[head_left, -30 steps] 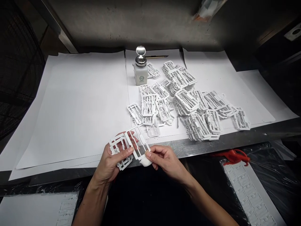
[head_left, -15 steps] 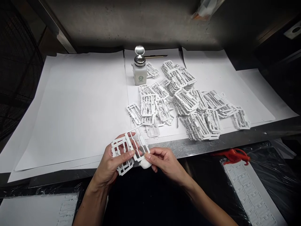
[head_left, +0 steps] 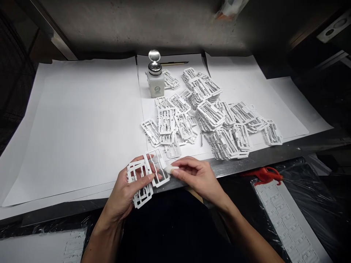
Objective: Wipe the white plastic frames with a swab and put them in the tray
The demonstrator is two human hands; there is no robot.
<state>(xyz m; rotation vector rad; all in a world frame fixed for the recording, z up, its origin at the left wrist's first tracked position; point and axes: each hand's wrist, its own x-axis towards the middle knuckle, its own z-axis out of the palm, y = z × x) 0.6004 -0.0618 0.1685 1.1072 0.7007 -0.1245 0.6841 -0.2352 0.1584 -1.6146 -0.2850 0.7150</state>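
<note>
Head view: cotton wad at the edge of a plastic frame

Far left, white paper sheets (head_left: 74, 128) cover the bench; below them, at the bottom edge, a white board (head_left: 72, 246) carries rows of moulded shapes; my left hand (head_left: 126, 193) is closed around a small stack of white plastic frames (head_left: 138, 182), with my fingers curled behind them and my thumb across the front; one open frame (head_left: 157, 167) juts out to the right of that stack, its long axis tilted, running from upper left down toward me and slightly right; behind it stands a pump bottle (head_left: 155, 78) with a shiny metal top; my right hand (head_left: 199, 179) is nearer the frame's right long side, and its thumb and fingers pinch a cotton wad (head_left: 171, 168); the frame lies directly left of those fingertips, with the wad just beside its edge or barely touching it, I cannot tell which; past my hand lie small metal nippers (head_left: 202, 138), then heaps of loose plastic frames (head_left: 225, 124) on the paper; further right are a red-handled tool (head_left: 263, 175) and a white tray (head_left: 285, 223) on black plastic sheeting.
</note>
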